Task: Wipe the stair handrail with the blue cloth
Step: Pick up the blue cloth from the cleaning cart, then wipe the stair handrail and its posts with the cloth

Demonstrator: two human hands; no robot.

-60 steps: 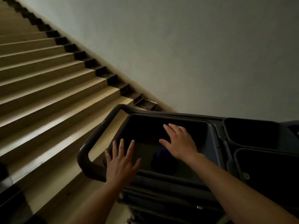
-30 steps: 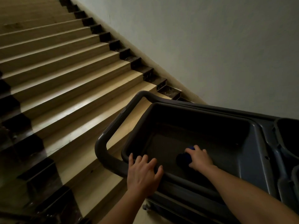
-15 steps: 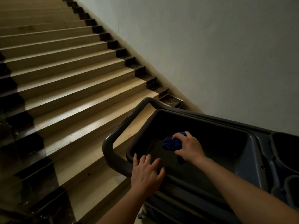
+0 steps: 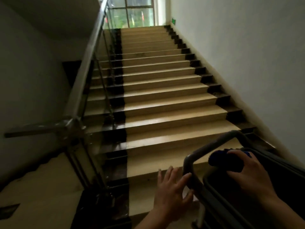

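The metal stair handrail (image 4: pixel 85 61) rises along the left side of the stairs, above glass panels, and bends into a level piece at the lower left. My right hand (image 4: pixel 247 172) is shut on the bunched blue cloth (image 4: pixel 222 160), held above the grey cart tub at the lower right. My left hand (image 4: pixel 173 192) hangs with fingers spread just left of the cart's push handle (image 4: pixel 189 164), fingertips close to it. Both hands are well to the right of the handrail.
A dark grey cleaning cart (image 4: pixel 247 204) fills the lower right corner. Tan stairs (image 4: pixel 158 103) with dark side strips climb to a window (image 4: pixel 132 12). A white wall (image 4: pixel 247 55) runs along the right. A tan landing floor (image 4: pixel 41 187) lies at the lower left.
My view has swung left and up, bringing the handrail in. My right hand has lifted the blue cloth out of the cart tub. My left hand has come off the tub's rim.
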